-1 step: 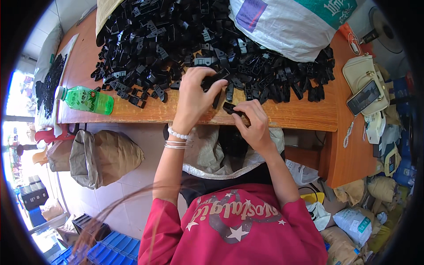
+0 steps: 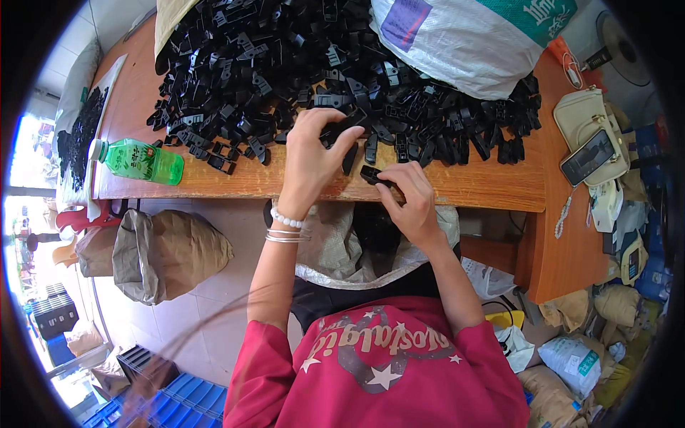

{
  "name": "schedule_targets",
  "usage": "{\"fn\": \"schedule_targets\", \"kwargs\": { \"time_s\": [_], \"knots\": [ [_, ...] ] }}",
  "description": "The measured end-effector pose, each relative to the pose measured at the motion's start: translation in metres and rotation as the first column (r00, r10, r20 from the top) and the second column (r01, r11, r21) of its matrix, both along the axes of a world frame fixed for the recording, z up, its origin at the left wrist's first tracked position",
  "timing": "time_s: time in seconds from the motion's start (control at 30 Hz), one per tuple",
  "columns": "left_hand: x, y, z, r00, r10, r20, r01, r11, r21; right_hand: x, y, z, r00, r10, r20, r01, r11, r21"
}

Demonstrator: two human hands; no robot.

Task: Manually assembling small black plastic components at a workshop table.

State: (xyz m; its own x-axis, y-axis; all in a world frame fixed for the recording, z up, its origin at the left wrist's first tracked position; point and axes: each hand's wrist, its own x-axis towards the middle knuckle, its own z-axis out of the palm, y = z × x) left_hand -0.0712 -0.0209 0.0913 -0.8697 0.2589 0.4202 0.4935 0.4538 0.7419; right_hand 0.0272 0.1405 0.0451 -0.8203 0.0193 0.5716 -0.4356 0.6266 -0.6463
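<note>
At the desk's near edge, about midway along it, a small black plastic clip [image 2: 372, 175] is pinched between the thumb and fingertips of the right hand [image 2: 410, 200], just above the wood. Beside it, the left hand [image 2: 314, 153] curls its fingers over another black piece [image 2: 341, 132] at the front fringe of the heap of black plastic parts [image 2: 300, 64] that covers the middle and far side of the desk. To do this step well, it seems wise to keep the pinched clip low over the desk, so a slip lands on wood and not in the open sack [image 2: 357, 250] below the edge. Picking from the loose fringe looks easier than digging into the tangle. A green bottle [image 2: 139, 160] lies near the left corner, well apart; a white woven bag [image 2: 457, 43] rests on the far right.
</note>
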Motion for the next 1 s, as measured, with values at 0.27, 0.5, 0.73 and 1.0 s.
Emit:
{"fn": "schedule_targets", "kwargs": {
  "time_s": [0.27, 0.5, 0.73, 1.0],
  "knots": [
    [0.060, -0.009, -0.006, 0.865, -0.204, 0.458, 0.119, 0.971, 0.206, 0.020, 0.003, 0.021, 0.996, -0.093, 0.009, 0.090, 0.929, -0.359],
    [0.074, -0.005, 0.002, 0.750, -0.302, 0.588, 0.072, 0.921, 0.382, 0.018, 0.003, 0.032, 0.998, 0.044, -0.032, -0.050, 0.981, -0.186],
    [0.082, -0.006, 0.005, 0.832, -0.378, 0.406, 0.226, 0.899, 0.374, 0.024, -0.013, 0.039, 0.988, -0.004, 0.156, 0.080, 0.871, -0.484],
    [0.085, -0.010, 0.002, 0.911, -0.299, 0.283, 0.227, 0.939, 0.258, 0.029, 0.007, 0.032, 0.936, 0.246, 0.252, -0.129, 0.905, -0.407]
  ]
}}
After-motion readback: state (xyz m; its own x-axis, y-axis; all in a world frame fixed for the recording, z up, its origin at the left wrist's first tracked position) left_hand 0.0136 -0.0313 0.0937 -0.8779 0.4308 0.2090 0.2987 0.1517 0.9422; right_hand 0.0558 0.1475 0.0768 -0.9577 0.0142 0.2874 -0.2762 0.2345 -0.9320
